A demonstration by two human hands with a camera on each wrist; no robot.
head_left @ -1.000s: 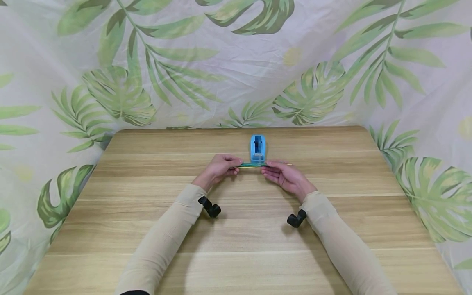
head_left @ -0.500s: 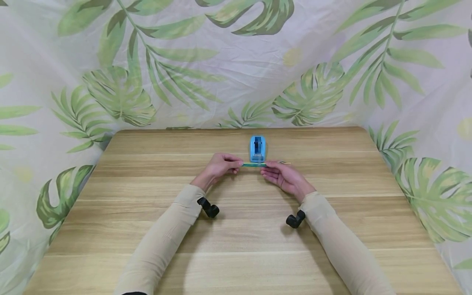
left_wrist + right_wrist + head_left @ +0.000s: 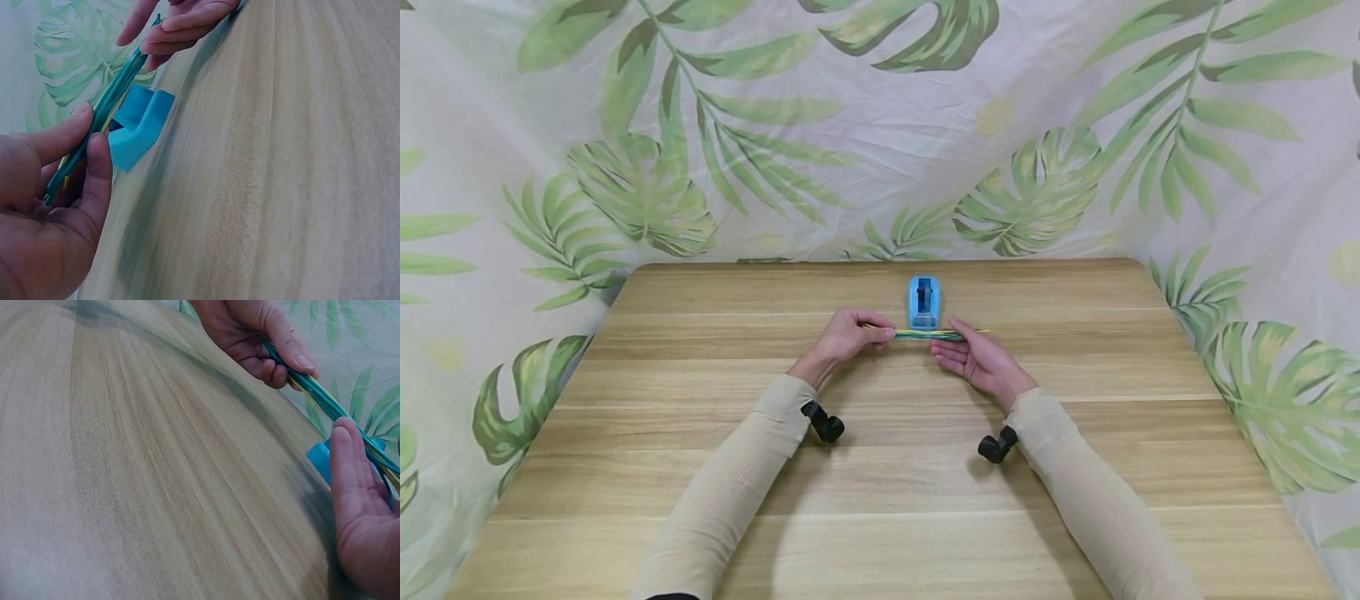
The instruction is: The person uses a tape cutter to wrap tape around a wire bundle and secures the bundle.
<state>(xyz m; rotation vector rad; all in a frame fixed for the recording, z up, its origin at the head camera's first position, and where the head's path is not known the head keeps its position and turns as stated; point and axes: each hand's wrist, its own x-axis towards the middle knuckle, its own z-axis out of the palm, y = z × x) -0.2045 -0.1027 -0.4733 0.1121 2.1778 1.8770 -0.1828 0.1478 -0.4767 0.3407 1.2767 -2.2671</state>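
A thin bundle of green and yellow wires (image 3: 917,334) is held sideways above the table, in front of a blue tape dispenser (image 3: 924,302). My left hand (image 3: 844,337) pinches its left part between thumb and fingers; in the left wrist view the wire ends stick out below the palm. My right hand (image 3: 985,358) supports the right part on nearly straight fingers, its thumb raised off the wires. In the right wrist view the green wires (image 3: 325,397) cross those fingers and fan apart slightly at the right edge.
The wooden table (image 3: 880,517) extends toward me and to both sides. A leaf-patterned cloth (image 3: 895,150) hangs behind its far edge. Black wrist cameras (image 3: 823,422) sit by the cuffs of both beige sleeves.
My right thumb has lifted from the wires it pressed earlier, baring more of them. The bundle has shifted slightly left, and its end now shows behind my left hand.
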